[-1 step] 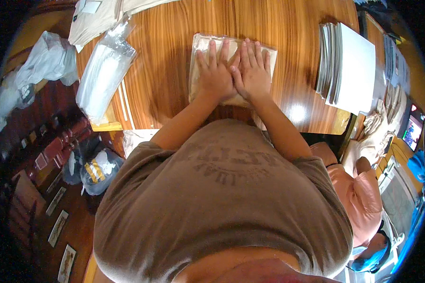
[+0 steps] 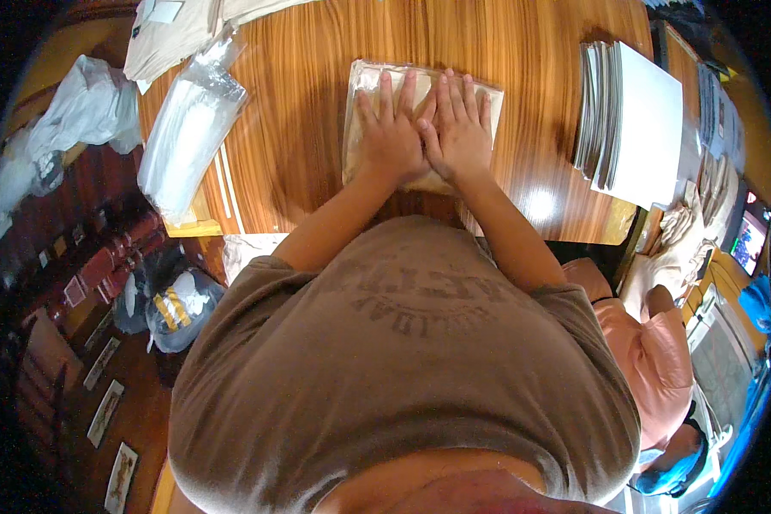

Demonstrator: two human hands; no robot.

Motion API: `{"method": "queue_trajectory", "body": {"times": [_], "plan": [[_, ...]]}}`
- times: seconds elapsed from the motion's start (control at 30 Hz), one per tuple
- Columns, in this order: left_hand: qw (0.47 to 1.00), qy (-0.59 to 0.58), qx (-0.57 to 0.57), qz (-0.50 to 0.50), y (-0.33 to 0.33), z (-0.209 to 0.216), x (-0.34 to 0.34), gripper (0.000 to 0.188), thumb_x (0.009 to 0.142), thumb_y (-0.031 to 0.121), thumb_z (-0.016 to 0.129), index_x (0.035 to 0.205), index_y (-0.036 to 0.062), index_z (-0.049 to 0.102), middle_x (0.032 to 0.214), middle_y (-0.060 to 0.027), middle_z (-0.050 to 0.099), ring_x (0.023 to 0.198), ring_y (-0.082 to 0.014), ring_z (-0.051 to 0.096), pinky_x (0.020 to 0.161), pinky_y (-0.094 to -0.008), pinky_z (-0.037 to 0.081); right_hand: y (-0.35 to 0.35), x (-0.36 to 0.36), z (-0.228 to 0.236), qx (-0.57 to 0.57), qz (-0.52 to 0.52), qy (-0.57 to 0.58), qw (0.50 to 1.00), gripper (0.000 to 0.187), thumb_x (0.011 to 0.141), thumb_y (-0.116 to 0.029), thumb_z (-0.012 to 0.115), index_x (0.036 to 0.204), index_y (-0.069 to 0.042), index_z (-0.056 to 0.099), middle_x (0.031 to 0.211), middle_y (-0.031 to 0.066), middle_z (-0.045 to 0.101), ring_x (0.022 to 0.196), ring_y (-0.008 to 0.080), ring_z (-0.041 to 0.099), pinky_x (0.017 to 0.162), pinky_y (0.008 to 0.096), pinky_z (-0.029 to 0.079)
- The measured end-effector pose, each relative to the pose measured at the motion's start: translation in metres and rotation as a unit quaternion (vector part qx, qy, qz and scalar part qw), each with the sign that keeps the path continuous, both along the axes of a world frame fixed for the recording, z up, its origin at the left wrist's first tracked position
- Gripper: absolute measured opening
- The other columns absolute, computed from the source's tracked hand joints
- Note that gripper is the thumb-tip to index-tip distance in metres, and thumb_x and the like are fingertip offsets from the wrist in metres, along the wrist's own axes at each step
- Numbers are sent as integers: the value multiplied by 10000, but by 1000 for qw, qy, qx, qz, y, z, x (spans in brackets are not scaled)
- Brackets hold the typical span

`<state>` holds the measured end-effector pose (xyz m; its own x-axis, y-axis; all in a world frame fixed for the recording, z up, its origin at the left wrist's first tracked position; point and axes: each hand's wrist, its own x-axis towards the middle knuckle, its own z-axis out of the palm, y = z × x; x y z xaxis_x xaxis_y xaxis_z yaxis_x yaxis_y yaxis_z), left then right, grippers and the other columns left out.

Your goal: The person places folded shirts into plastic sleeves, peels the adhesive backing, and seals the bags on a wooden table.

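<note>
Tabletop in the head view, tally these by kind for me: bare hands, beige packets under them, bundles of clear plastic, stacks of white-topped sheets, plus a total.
Left hand and right hand: 2
Beige packet: 1
Clear plastic bundle: 1
White-topped stack: 1
Total: 5

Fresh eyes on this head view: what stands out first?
The left hand and right hand, flat side by side on a beige plastic-wrapped packet on the wood-grain table. Next, the white sheet stack toward its right end and the clear plastic bundle at its left.
</note>
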<state>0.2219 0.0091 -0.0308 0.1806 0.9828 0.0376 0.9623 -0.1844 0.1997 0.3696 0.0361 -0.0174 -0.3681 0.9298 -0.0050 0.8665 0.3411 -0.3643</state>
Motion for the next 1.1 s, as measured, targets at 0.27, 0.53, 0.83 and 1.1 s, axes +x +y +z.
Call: {"method": "queue_trajectory", "body": {"times": [0.27,0.53,0.83,1.1], "plan": [[999,-21,37,-16,4,10,-3,674,957,465,559,1584,240,455,1696,-159,265,1524,-506,238,1173,-755,159,2,2,-4,43,4,20,999,774,1053,-545,375,1637,-45,278,1709,138,270,1593,366,179,1286,547,96],[696,-615,-117,352,-29,6,-87,442,967,241,756,1323,11,632,1265,-174,686,1073,-282,690,945,-423,545,-36,61,31,-15,-177,212,961,685,917,-322,783,1421,52,509,1350,274,572,1266,386,550,1057,467,460],[626,-773,-63,84,-43,47,-110,616,1080,458,508,1495,4,484,1456,-135,582,1342,-223,542,1146,-409,410,-70,64,67,92,-55,393,913,381,779,25,838,1140,-73,773,1099,92,628,1051,232,644,913,318,531],[658,-655,-290,234,-67,-15,-150,612,1012,431,673,1434,11,532,1359,-144,656,1120,-266,702,894,-454,603,-65,65,32,101,90,67,988,543,796,-34,738,1319,-174,694,1521,84,538,1417,352,500,1131,462,460]]}}
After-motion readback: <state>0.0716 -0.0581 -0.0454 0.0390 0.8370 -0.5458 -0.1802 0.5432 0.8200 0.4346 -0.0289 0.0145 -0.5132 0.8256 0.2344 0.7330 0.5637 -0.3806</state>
